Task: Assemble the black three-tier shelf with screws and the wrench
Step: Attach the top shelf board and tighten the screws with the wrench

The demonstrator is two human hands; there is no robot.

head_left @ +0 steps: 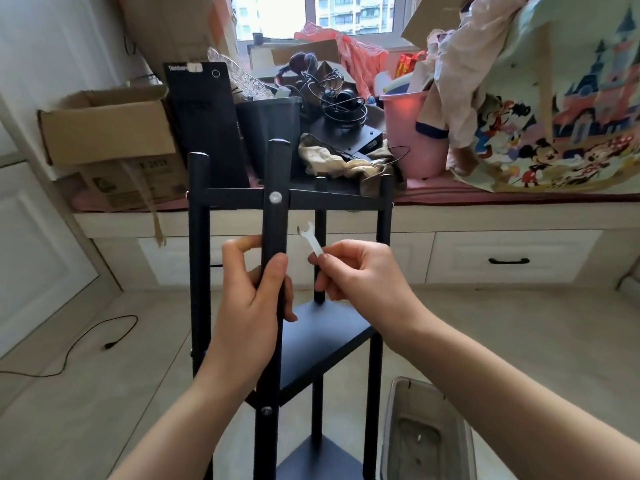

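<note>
Nearest me, at the lower right, a clear plastic bin (427, 431) sits on the tiled floor (86, 393), just right of the black three-tier shelf (325, 336), which stands upright in front of me. Its lowest tier shows at the bottom edge, the middle tier a little farther, and the top tier up by the window seat.

My left hand (247, 306) is wrapped around the shelf's near front post (275, 223), thumb on the right side of the post and fingers (242, 242) curled round from the left, between the middle and top tiers. A silver screw (266, 410) sits in that post below my hand, level with the middle tier, and another screw head (275, 198) sits above my hand where the post meets the top tier.

My right hand (360, 275) is just right of the post, apart from it, pinching the lower end of a small flat silver wrench (310, 239). Its open jaw points up and left, clear of the upper screw.

On the floor to the left lies a black cable (90, 336). Beyond the shelf, the window seat (502, 199) carries a cardboard box (107, 129), a black computer tower (204, 123), tangled headphones (332, 95), a pink bucket (412, 133) and a cartoon-print bag (568, 126).
</note>
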